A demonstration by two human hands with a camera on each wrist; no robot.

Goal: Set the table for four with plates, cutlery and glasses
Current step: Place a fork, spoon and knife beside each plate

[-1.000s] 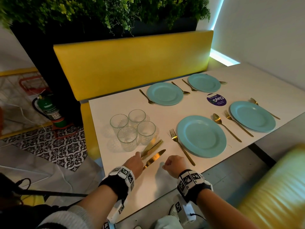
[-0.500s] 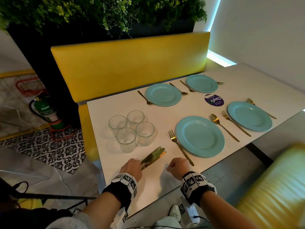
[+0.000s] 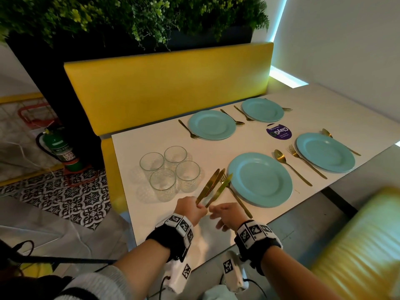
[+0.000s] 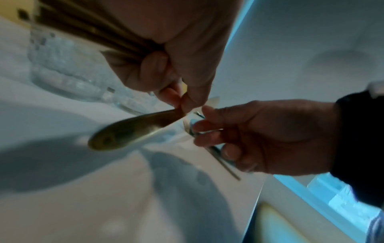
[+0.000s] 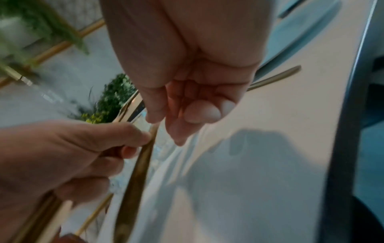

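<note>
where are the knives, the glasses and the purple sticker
knives (image 3: 211, 187), head view, on the gold blades above the left hand
glasses (image 3: 162, 180), head view, on the wall of the nearest glass
purple sticker (image 3: 278, 132), head view, on its middle

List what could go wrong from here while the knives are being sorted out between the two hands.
1. The left hand grips several gold knives by their ends only; as the right hand reaches to take one, another could slip and fall.
2. The blades hang over the fork and near the closest plate; a dropped knife could knock them askew.
3. The four glasses stand clustered just left of the knives; a sideways swing might tip one.
</note>
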